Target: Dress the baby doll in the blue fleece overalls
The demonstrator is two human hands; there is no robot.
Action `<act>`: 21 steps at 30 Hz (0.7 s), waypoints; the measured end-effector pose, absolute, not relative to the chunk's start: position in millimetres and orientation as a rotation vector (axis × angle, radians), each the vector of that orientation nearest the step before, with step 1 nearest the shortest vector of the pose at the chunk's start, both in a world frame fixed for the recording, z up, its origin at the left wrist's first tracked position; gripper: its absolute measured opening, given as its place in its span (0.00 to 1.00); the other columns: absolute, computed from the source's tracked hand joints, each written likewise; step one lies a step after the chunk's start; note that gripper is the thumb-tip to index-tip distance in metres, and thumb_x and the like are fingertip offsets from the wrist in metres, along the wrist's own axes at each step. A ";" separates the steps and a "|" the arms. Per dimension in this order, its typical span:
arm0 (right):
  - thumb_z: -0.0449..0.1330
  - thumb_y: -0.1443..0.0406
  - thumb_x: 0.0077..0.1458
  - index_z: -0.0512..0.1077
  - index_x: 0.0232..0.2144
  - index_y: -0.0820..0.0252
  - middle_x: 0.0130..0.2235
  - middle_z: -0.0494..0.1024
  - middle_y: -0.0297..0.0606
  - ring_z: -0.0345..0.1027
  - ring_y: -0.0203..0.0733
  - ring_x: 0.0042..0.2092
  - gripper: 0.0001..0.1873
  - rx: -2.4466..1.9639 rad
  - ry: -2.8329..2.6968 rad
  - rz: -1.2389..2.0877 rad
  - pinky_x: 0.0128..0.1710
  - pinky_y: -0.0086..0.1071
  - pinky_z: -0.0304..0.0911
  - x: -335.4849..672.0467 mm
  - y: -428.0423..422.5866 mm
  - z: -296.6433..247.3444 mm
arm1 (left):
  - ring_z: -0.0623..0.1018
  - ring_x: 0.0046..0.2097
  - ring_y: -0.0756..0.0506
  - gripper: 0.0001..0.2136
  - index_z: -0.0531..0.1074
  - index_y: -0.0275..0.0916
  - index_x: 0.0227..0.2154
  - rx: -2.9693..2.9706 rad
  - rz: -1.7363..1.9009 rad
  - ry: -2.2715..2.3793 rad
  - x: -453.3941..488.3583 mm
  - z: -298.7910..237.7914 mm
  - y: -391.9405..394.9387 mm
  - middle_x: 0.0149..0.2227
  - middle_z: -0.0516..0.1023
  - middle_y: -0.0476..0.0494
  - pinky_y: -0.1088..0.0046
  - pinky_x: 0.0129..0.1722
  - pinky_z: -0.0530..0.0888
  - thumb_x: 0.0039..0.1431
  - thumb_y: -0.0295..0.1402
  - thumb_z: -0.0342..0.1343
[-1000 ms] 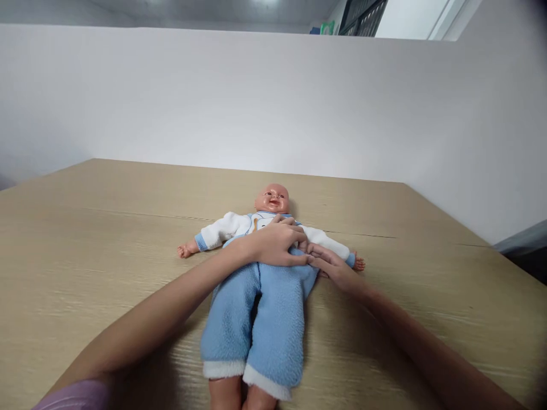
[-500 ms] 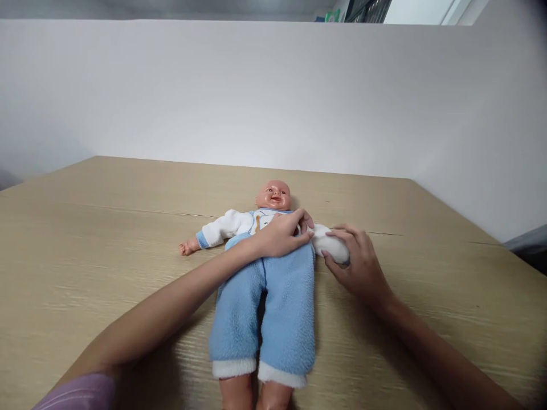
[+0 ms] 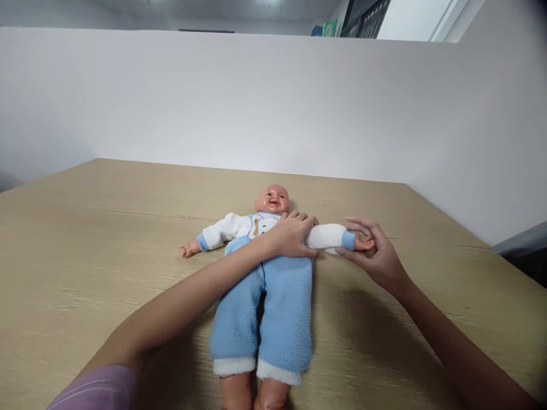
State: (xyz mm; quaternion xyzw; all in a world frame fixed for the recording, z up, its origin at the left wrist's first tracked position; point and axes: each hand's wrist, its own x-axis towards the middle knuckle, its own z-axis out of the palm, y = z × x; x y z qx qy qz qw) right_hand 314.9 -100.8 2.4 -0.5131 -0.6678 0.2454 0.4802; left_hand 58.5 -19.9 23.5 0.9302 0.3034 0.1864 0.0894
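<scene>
A baby doll in a white top and light blue fleece trousers lies face up on a wooden table, head away from me. My left hand rests on the doll's chest, with its fingers curled over the shoulder of the doll's white sleeve. My right hand holds the doll's small hand and blue cuff, pinched between thumb and fingers. That arm is stretched straight out to the right. The doll's other arm lies spread out to the left.
A plain white partition wall stands right behind the table's far edge. The table's right edge runs close to my right arm. A seam crosses the tabletop behind the doll.
My right hand slid outward along the doll's sleeve from its side to its hand and pulled that arm straight. My left hand shifted from the belly up to the chest and shoulder.
</scene>
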 end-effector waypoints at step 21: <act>0.68 0.46 0.64 0.71 0.49 0.48 0.54 0.78 0.35 0.71 0.45 0.58 0.21 -0.914 -1.323 1.379 0.62 0.37 0.65 186.1 -91.1 -44.1 | 0.79 0.60 0.35 0.29 0.76 0.37 0.50 1.437 1.551 0.885 -4.9 24.0 -21.0 0.52 0.84 0.35 0.60 0.57 0.78 0.68 0.62 0.56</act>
